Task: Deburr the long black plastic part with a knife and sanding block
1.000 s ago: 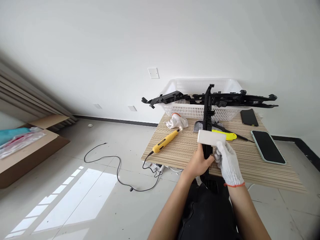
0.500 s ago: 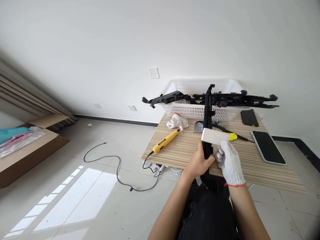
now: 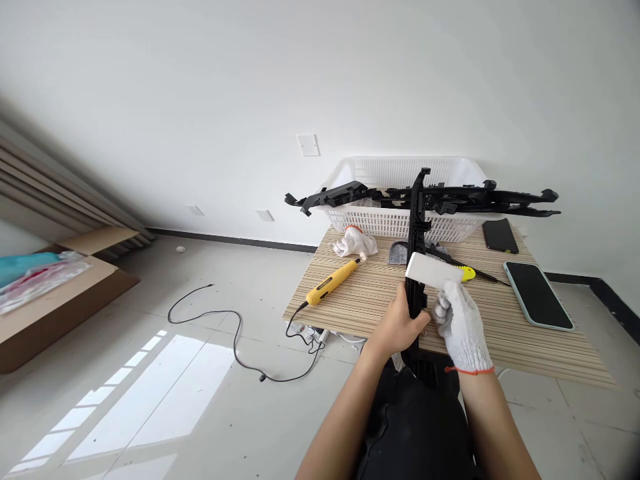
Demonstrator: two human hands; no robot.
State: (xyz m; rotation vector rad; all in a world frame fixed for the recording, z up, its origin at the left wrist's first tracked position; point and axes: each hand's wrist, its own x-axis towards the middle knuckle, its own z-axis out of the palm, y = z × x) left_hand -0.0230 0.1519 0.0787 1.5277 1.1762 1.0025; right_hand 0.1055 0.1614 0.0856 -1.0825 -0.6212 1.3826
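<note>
A striped wooden table (image 3: 360, 300) bears a white basket (image 3: 380, 223), yellow screwdriver (image 3: 331, 282), spare glove (image 3: 353, 243) and two phones (image 3: 537, 294).

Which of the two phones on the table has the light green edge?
The bigger, nearer phone lying screen-up at the table's right side has the pale green edge. The other phone is all dark and lies farther back, beside the white basket.

A long, narrow black plastic part (image 3: 417, 267) stands nearly upright over the near edge of the counter (image 3: 360, 300), ribbed and notched along its length; its top end reaches up in front of the far basket, its lower end drops below the counter's edge. A white rectangular block (image 3: 433, 270) lies across it at mid-height, tilted slightly down to the right, touching the part's front face.
</note>
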